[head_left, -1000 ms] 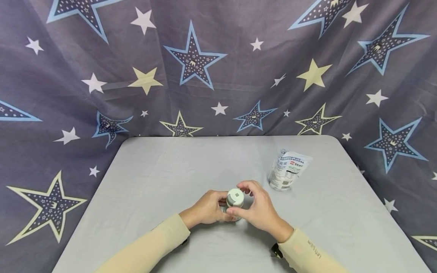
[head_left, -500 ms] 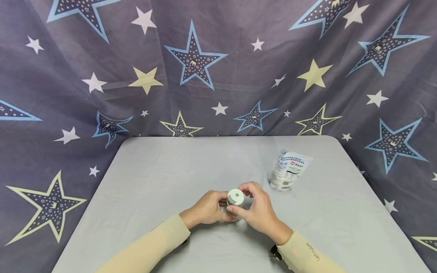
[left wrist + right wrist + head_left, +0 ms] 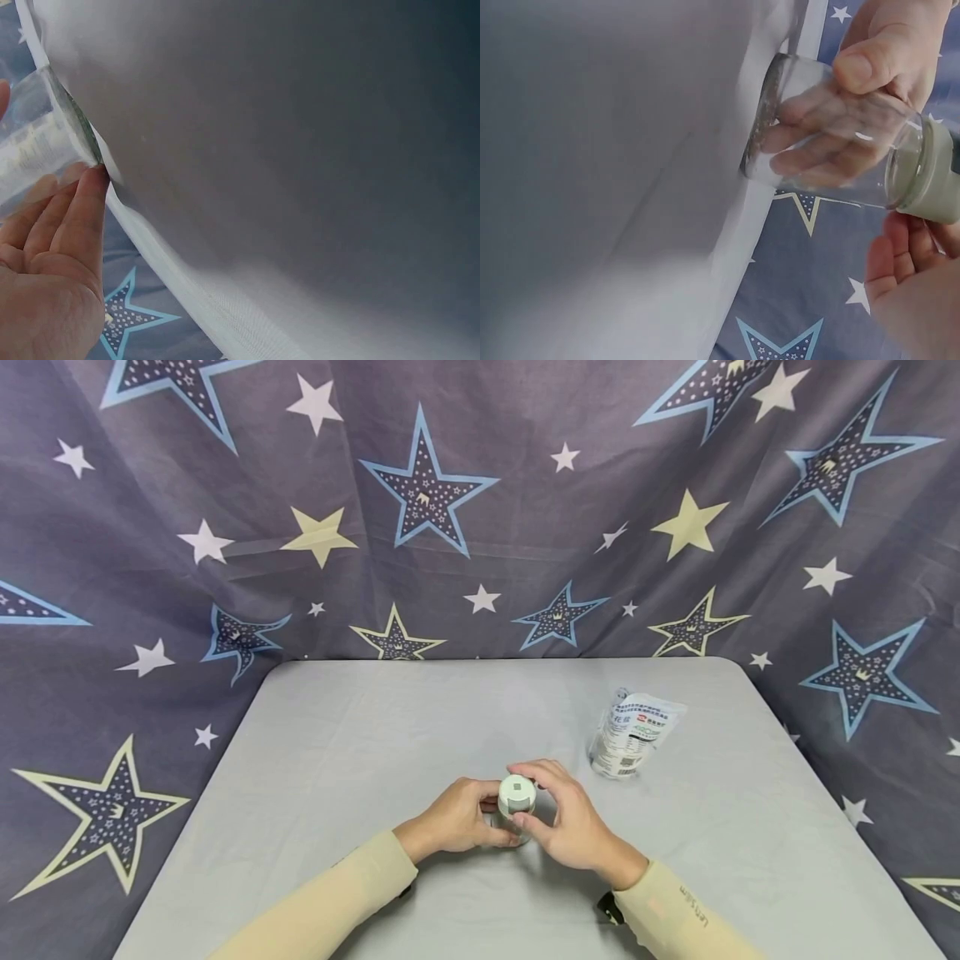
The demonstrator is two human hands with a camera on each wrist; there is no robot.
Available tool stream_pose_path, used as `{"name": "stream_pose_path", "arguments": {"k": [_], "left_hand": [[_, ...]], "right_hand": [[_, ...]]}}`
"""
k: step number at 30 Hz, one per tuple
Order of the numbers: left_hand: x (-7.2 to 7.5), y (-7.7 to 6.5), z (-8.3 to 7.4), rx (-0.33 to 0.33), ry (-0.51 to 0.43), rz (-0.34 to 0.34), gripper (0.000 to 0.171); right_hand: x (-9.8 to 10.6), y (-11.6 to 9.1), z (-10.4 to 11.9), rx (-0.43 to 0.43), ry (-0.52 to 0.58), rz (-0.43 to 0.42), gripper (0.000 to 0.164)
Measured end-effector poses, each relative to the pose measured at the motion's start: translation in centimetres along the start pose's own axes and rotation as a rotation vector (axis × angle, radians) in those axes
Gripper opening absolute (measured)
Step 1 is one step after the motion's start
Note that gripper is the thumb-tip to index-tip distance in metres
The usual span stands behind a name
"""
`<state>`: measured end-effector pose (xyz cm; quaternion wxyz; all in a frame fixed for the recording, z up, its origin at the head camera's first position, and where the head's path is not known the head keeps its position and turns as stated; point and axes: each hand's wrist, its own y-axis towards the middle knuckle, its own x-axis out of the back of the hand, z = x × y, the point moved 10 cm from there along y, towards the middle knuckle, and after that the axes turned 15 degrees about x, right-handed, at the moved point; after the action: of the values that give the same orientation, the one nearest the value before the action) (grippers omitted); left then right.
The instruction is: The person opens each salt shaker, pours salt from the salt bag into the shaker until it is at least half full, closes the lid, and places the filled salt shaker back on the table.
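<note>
A clear glass jar (image 3: 802, 124) with a pale green lid (image 3: 517, 788) stands upright on the table, near its middle in the head view. My left hand (image 3: 457, 817) holds the jar's body from the left, thumb in front and fingers behind, as the right wrist view shows through the glass. My right hand (image 3: 570, 822) grips the lid from the right, its thumb at the near side and its fingers round the far side. In the left wrist view, the left hand's fingers (image 3: 79, 210) lie along the jar wall by its base. The jar looks empty.
A white printed pouch (image 3: 636, 735) with blue, red and green lettering stands behind and to the right of the hands. The grey-covered table (image 3: 360, 727) ends at a dark curtain (image 3: 480, 527) patterned with stars.
The lid has turned counterclockwise as seen from above: its grey patch has gone from the left to the near side. My right hand's fingers have shifted round with it; the left hand stays put.
</note>
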<state>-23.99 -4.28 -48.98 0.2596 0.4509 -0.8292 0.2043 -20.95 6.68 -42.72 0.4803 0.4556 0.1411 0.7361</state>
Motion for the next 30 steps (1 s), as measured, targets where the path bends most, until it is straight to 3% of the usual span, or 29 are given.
{"name": "stream_pose_path", "arguments": {"k": [7,13,19,24,30], "left_hand": [[0.0,0.0,0.0,-0.031,0.024,-0.009,0.050],[0.0,0.1,0.2,-0.026,-0.005,0.002,0.048],[0.1,0.0,0.1,-0.023,-0.023,0.001,0.048],[0.0,0.1,0.0,-0.023,-0.033,0.003,0.047],[-0.1,0.1,0.1,-0.021,-0.056,0.006,0.045]], "right_hand": [[0.1,-0.4,-0.6,-0.071,-0.050,-0.041,0.077],[1.0,-0.8,-0.6,-0.107,-0.184,-0.155,0.073],[1.2,-1.2,-0.6,-0.177,-0.285,-0.202,0.071],[1.2,-0.9,-0.2,-0.154,-0.305,-0.225,0.065],[1.2,-0.7,0.5,-0.062,-0.288,-0.239,0.055]]}}
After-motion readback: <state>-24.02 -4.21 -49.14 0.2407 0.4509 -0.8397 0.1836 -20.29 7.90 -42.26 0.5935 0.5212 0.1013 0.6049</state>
